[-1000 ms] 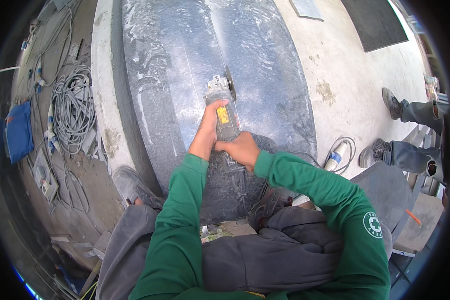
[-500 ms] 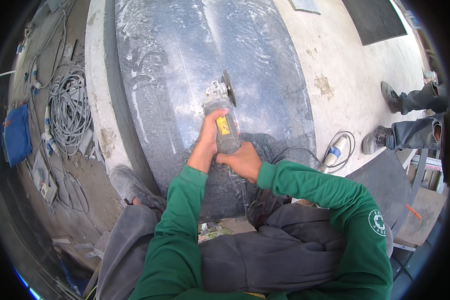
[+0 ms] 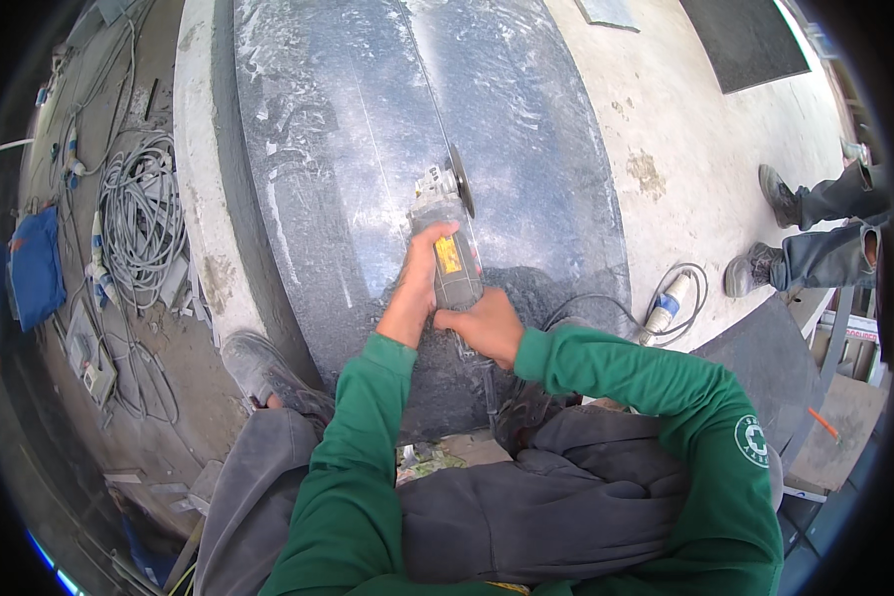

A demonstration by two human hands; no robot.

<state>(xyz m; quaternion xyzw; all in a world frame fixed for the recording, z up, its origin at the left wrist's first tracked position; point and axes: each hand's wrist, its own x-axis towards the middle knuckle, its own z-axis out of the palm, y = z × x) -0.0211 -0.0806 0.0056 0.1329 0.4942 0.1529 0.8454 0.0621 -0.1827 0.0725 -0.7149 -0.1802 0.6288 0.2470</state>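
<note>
A grey angle grinder (image 3: 451,242) with a yellow label lies along a dark polished stone slab (image 3: 348,129), and its disc (image 3: 461,180) stands on edge in a thin straight cut line. My left hand (image 3: 416,281) wraps the grinder's body from the left. Just behind it, my right hand (image 3: 487,327) grips the rear handle. Pale dust streaks the slab ahead of the disc. Both sleeves are green.
Coiled grey cables (image 3: 141,214) and plug boxes lie on the ground at left. A blue-and-white plug with a cable (image 3: 666,303) rests at right. Another person's shoes and legs (image 3: 800,243) stand at the right edge. My shoe (image 3: 258,368) sits by the slab's near corner.
The grinder and both hands have slid a little toward me and to the right along the cut line. The other person's feet have shifted slightly.
</note>
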